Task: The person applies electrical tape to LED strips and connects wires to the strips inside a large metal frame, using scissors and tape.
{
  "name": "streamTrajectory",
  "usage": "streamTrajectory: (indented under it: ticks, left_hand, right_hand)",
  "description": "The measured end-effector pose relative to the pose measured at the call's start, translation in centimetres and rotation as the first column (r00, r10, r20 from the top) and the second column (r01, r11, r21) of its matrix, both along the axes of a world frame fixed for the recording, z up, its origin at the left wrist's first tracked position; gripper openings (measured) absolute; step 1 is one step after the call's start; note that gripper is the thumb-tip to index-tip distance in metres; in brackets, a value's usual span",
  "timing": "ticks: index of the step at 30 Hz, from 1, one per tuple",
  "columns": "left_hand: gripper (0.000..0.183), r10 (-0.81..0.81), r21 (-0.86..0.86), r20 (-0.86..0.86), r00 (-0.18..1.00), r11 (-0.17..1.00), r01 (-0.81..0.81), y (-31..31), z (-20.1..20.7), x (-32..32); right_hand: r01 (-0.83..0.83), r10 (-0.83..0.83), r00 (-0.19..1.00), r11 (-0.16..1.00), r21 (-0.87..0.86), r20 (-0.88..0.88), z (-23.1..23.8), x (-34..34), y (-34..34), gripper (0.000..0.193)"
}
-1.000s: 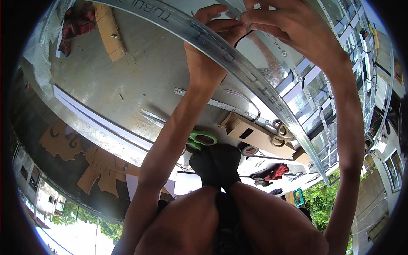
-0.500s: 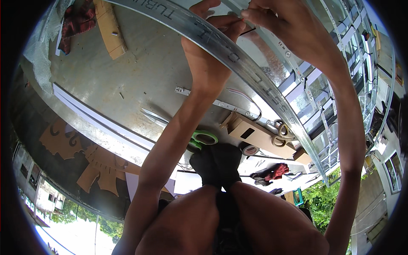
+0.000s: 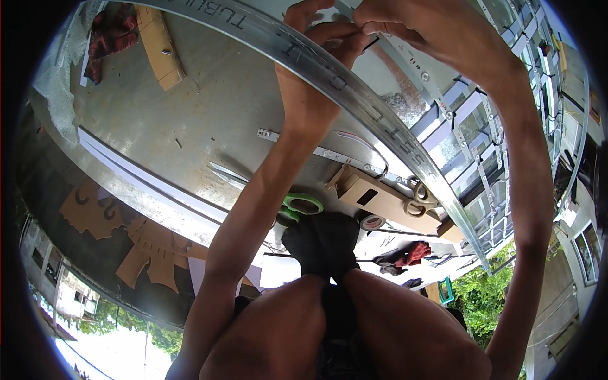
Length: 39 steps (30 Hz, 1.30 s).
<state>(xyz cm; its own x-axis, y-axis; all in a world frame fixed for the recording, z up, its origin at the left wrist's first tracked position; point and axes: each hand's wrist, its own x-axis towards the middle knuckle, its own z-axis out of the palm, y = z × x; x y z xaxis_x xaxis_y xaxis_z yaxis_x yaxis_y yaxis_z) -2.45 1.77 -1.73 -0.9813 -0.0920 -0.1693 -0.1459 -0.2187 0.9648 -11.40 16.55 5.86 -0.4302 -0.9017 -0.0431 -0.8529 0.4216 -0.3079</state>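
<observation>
A long curved metal tube (image 3: 354, 92) with dark lettering crosses the view from upper left to lower right. My left hand (image 3: 335, 44) reaches behind it, fingers closed in a pinch. My right hand (image 3: 411, 22) comes in from the right, its thumb and forefinger pinched against the left fingertips. Between them pokes out the short dark end of a thin wire (image 3: 372, 45); the rest is hidden by my fingers. Near my right hand, a strip of LED modules (image 3: 425, 77) runs along a metal frame (image 3: 500, 126).
Around my left forearm lie green-handled scissors (image 3: 304, 204), another LED strip (image 3: 329, 154), a cardboard box (image 3: 380, 197), tan-handled scissors (image 3: 418, 199) and a tape roll (image 3: 372, 223). White strips (image 3: 149, 180) edge the grey surface. Cardboard cut-outs (image 3: 152, 253) lie at lower left, a dark red cloth (image 3: 114, 35) at upper left.
My right hand has shifted slightly, its wrist and forearm swinging a little outward to the right. A small red spot seen between the fingertips is now covered. My left hand stays nearly in place.
</observation>
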Motion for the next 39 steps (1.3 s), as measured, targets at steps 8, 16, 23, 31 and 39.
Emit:
streamTrajectory:
  ticks: [8, 16, 23, 31, 39]
  left_hand:
    - [0.023, 0.068, -0.324, -0.509, 0.858, 0.908, -0.264, -0.2, -1.3, -0.2]
    - [0.022, 0.088, -0.368, -0.497, 0.863, 0.88, -0.301, 0.0, -1.2, 0.1]
    - [0.048, 0.078, 0.009, 0.088, 0.993, 0.997, -0.079, 0.2, 0.5, 0.6]
    - [0.044, 0.025, 0.044, -0.096, 0.995, 0.999, -0.021, 0.1, 0.1, 0.0]
    - [0.031, 0.048, -0.277, -0.267, 0.962, 0.953, -0.124, 0.0, -0.2, 0.3]
  right_hand:
    - [0.228, -0.256, 0.951, 0.959, 0.167, 0.172, 1.9, 1.9, -1.9, 0.014]
    - [0.69, -0.599, 0.552, 0.718, 0.085, 0.58, 0.4, 1.0, -1.3, 0.014]
    - [0.365, -0.322, 0.927, 0.893, -0.263, 0.192, -0.7, 1.0, 0.9, 0.015]
    - [0.094, -0.097, 0.995, 0.969, -0.23, -0.002, -0.5, 0.0, 1.0, 0.013]
    - [0.411, -0.331, 0.857, 0.902, -0.136, 0.394, -1.0, 0.9, 0.1, 0.008]
